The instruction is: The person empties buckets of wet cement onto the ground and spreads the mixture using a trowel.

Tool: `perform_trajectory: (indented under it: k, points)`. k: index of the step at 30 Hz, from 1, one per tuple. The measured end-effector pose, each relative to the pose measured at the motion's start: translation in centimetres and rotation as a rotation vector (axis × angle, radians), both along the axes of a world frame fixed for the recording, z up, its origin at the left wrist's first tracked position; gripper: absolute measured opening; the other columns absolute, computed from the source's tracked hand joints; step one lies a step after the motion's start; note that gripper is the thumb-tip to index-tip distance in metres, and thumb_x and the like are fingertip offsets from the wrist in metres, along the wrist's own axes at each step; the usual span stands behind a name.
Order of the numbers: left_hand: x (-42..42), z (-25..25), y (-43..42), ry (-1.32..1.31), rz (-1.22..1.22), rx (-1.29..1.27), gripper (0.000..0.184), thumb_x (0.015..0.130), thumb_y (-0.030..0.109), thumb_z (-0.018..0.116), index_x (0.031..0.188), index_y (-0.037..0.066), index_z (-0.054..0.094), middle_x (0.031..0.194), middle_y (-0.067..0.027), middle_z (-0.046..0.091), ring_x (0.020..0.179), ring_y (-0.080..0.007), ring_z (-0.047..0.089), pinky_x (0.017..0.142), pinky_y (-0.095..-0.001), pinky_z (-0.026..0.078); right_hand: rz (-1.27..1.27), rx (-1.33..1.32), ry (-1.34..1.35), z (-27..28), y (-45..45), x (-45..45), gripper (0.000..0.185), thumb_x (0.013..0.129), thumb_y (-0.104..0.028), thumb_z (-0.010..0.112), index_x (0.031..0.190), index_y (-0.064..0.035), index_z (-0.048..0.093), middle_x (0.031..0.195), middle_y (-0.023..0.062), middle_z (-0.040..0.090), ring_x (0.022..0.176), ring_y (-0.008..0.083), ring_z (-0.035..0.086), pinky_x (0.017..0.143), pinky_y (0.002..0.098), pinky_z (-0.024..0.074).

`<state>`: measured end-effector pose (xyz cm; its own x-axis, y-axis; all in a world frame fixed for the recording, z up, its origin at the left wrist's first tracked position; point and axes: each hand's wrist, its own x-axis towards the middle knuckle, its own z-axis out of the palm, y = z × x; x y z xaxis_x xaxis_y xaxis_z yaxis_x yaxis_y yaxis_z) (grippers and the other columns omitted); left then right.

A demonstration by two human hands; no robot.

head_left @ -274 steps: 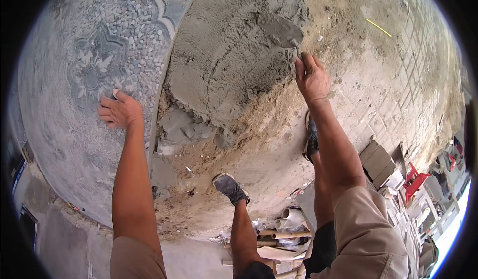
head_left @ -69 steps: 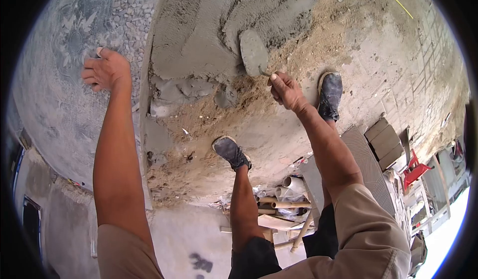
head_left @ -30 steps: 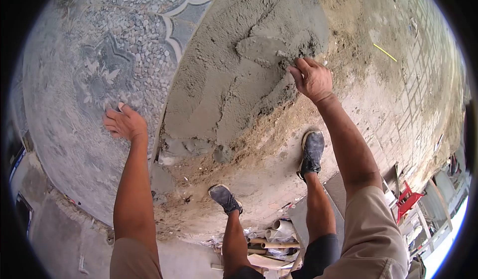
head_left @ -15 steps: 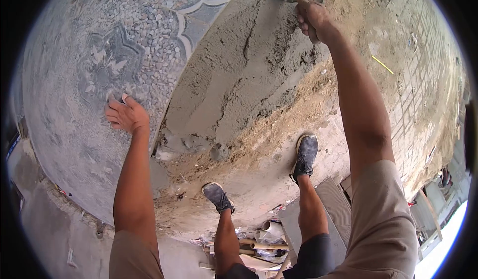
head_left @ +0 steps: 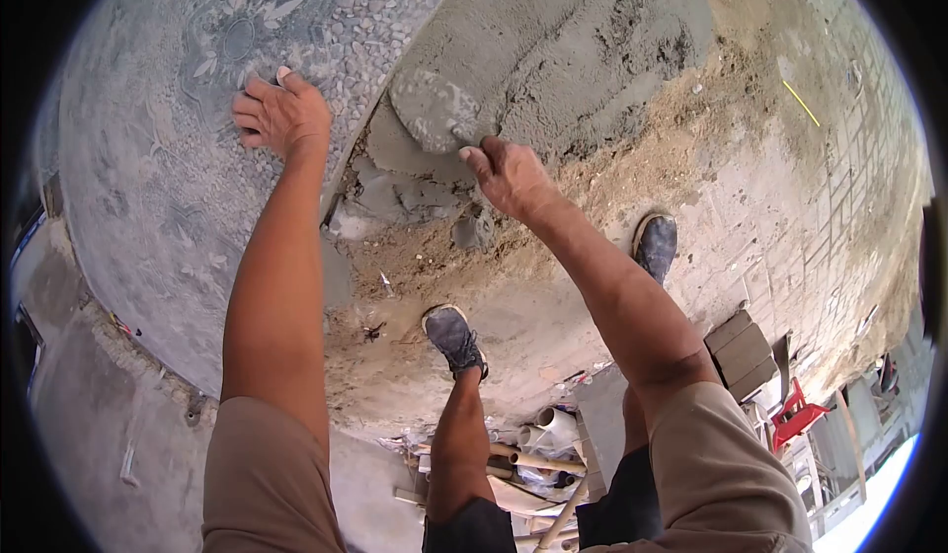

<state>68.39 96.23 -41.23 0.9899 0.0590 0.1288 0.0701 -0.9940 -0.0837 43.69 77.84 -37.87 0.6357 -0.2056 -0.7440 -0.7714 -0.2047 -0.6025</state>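
My right hand (head_left: pixel 512 176) is closed around the handle of a rounded trowel (head_left: pixel 432 109). The blade lies flat on the wet grey mortar (head_left: pixel 553 54), near its lower left end beside the raised edge of the patterned surface. My left hand (head_left: pixel 281 116) rests with its fingers somewhat bent and apart on the grey patterned surface (head_left: pixel 168 227), just below a carved flower motif (head_left: pixel 239 35) and left of the pebbled part (head_left: pixel 370 25). Nothing shows in that hand.
Sandy soil (head_left: pixel 612 148) borders the mortar, with my two shoes on the ground below. A small mortar lump (head_left: pixel 472 231) lies near the edge. Rolled tubes (head_left: pixel 555 425), stacked tiles (head_left: pixel 741 354) and a red chair (head_left: pixel 796 417) stand lower right. A yellow strip (head_left: pixel 801 104) lies upper right.
My right hand has brought the trowel from the far top of the mortar down and left to its near end. The view has shifted; my left hand stays on the patterned surface.
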Motion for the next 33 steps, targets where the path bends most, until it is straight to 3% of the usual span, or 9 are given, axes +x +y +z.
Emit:
perform_trajectory:
  k: [3,7,9,13,16,19,25,31,33]
  points:
    - [0.4,-0.6,0.5,0.006,0.012,-0.03,0.057,0.099,0.051,0.05,0.133,0.006,0.044,0.131,-0.0179,0.04,0.124,-0.0365,0.035,0.101,-0.0561,0.026,0.345,-0.195,0.082,2.0,2.6,-2.4,0.042,0.103,-0.047,0.049,0.11,-0.0071,0.061,0.1,0.0202,0.072,0.097,0.0442,0.068,0.084,0.0516,0.0539]
    - [0.3,0.4,4.6,0.04,-0.063,-0.146,0.055,0.101,0.049,0.048,0.135,0.006,0.049,0.138,-0.0219,0.041,0.129,-0.0395,0.037,0.106,-0.0552,0.028,0.045,-0.695,-0.146,-0.9,-1.1,-6.1,0.032,0.101,-0.044,0.052,0.102,-0.0132,0.059,0.093,0.0143,0.069,0.083,0.0413,0.07,0.072,0.0524,0.0554]
    - [-0.4,1.0,10.9,0.077,-0.608,-0.514,0.047,0.104,0.039,0.048,0.133,0.003,0.057,0.142,-0.0248,0.043,0.135,-0.0402,0.039,0.111,-0.0493,0.032,-0.012,-0.829,-0.122,-1.7,-4.4,-5.4,0.034,0.101,-0.045,0.052,0.101,-0.0124,0.06,0.099,0.015,0.071,0.086,0.0424,0.07,0.075,0.0538,0.0547]
    - [-15.5,10.9,19.3,0.45,-0.522,-0.642,0.028,0.104,0.015,0.048,0.118,-0.003,0.064,0.121,-0.0212,0.06,0.12,-0.0305,0.057,0.104,-0.04,0.043,-0.245,-0.871,0.007,-2.9,-9.0,-4.0,0.044,0.104,-0.047,0.046,0.104,-0.005,0.062,0.087,0.0216,0.072,0.08,0.0416,0.071,0.076,0.0508,0.0557]
    - [-29.1,19.2,24.9,0.916,0.259,-0.733,0.036,0.103,0.016,0.058,0.071,0.002,0.048,0.06,-0.0014,0.049,0.054,-0.0094,0.046,0.053,-0.0296,0.04,-0.882,0.003,0.054,-0.6,-9.6,-4.8,0.044,0.104,-0.047,0.052,0.086,-0.0065,0.054,0.056,0.0037,0.049,0.04,0.0167,0.044,0.036,0.0354,0.035]
    - [-41.0,27.1,29.0,1.009,0.136,-0.509,0.043,0.096,0.016,0.067,0.065,0.003,0.041,0.054,-0.0029,0.036,0.054,-0.0106,0.032,0.05,-0.0334,0.032,-0.72,0.229,0.005,-2.5,-6.0,-8.5,0.044,0.104,-0.047,0.051,0.081,-0.0093,0.05,0.055,0.0005,0.045,0.038,0.0163,0.04,0.035,0.0336,0.0297]
    - [-48.2,38.1,22.9,1.113,0.146,-0.515,0.033,0.091,0.018,0.067,0.117,0.001,0.057,0.114,-0.0145,0.054,0.106,-0.0283,0.053,0.098,-0.0427,0.042,0.203,-0.333,0.035,-2.8,4.0,-14.3,0.033,0.101,-0.04,0.054,0.1,-0.0087,0.062,0.083,0.0183,0.069,0.083,0.0414,0.069,0.077,0.0535,0.0529]
    - [-49.9,36.9,20.5,0.901,0.001,-0.51,0.037,0.092,0.02,0.063,0.122,0.0,0.055,0.122,-0.0188,0.052,0.119,-0.0353,0.049,0.105,-0.0468,0.039,-0.15,-0.795,0.049,-5.7,-2.4,-17.9,0.033,0.1,-0.041,0.057,0.091,-0.0095,0.058,0.07,0.0163,0.064,0.07,0.0383,0.067,0.065,0.0505,0.0522]
    - [-48.7,36.4,18.9,0.947,-0.012,-0.476,0.036,0.092,0.019,0.064,0.122,0.001,0.056,0.123,-0.0191,0.052,0.119,-0.0358,0.05,0.105,-0.0471,0.039,-0.548,-0.405,-0.199,-9.0,-5.5,-17.8,0.042,0.102,-0.043,0.057,0.084,-0.0049,0.054,0.064,0.0088,0.058,0.054,0.0278,0.058,0.056,0.0447,0.0487]
